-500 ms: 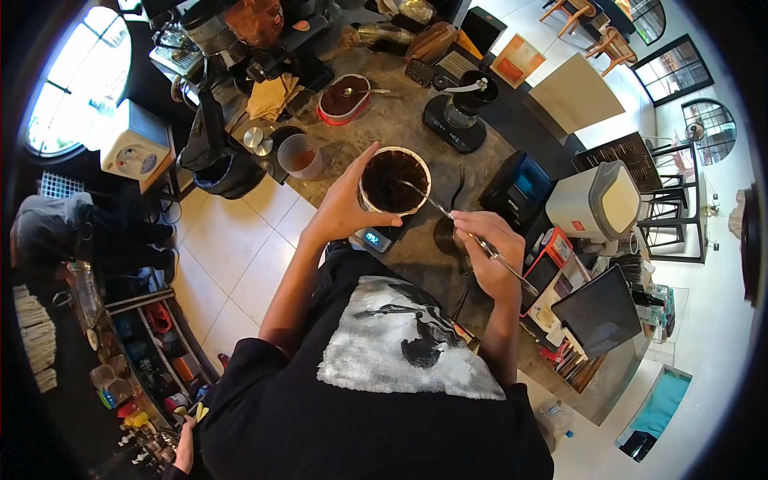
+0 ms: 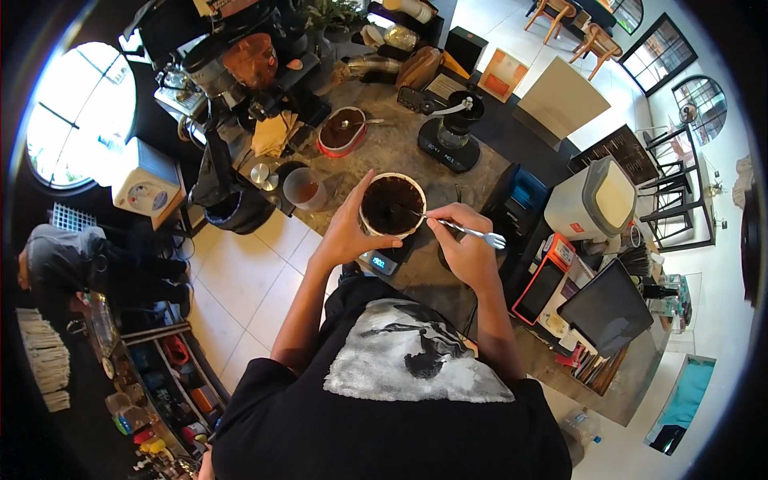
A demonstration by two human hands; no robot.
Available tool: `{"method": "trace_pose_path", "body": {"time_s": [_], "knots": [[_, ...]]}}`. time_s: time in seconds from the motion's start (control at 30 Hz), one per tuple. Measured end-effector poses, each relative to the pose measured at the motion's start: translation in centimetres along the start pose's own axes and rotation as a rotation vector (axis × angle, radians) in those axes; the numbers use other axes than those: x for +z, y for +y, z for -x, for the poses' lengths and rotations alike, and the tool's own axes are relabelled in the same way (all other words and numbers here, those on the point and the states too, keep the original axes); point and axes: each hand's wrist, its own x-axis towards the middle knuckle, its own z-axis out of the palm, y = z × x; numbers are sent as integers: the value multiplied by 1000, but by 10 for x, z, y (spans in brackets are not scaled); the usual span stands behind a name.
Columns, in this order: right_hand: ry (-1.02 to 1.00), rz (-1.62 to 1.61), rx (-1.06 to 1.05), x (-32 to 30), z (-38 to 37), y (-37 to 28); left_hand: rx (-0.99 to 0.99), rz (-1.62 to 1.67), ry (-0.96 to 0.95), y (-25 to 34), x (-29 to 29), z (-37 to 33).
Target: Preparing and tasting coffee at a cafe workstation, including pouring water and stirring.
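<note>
From my end I'm watching the wearer work at a stone-topped counter [image 2: 408,156]. The left hand [image 2: 350,230] is curled round a white-rimmed tub [image 2: 392,175], the index finger along its left side and the thumb laid across the near side; the grip looks firm, most likely to steady the tub against the utensil. The right hand [image 2: 466,246] pinches a metal fork [image 2: 480,234] between thumb and fingertips, tines pointing outward to the right and the other end inside the tub, at the dark brown grounds [image 2: 388,200]. I take the hold close to the rim as a choice for fine control.

The tub sits in front of the wearer's chest, at the counter's near side. A digital scale [image 2: 379,262] shows at its near edge, its lit readout toward the wearer, I'd judge so that it can be read at a glance. A clear plastic cup [image 2: 306,190] and a red-based oval dish [image 2: 336,154] of brown powder, spoon [image 2: 370,122] lying in it, stand off beyond the left hand, within reach but out of the hands' way.

I can't see the fork's inner end well; it merges with the dark grounds. The left hand's remaining fingers are hidden behind the tub, and I can't tell whether its base rests on the scale. A second person [image 2: 76,248], bent over at far left, is lost in shadow and lens distortion.
</note>
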Motion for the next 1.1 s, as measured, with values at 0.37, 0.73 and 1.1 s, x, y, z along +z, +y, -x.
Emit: {"method": "trace_pose_path", "body": {"time_s": [0.37,0.73,1.1], "knots": [[129,-162,222,6,14,32,31,13,0,1,2,0],[610,170,315,-4,117,68,22,52,7,-6,3,-1],[837,-496,589,34,156,132,82,66,53,-9,2,3]]}}
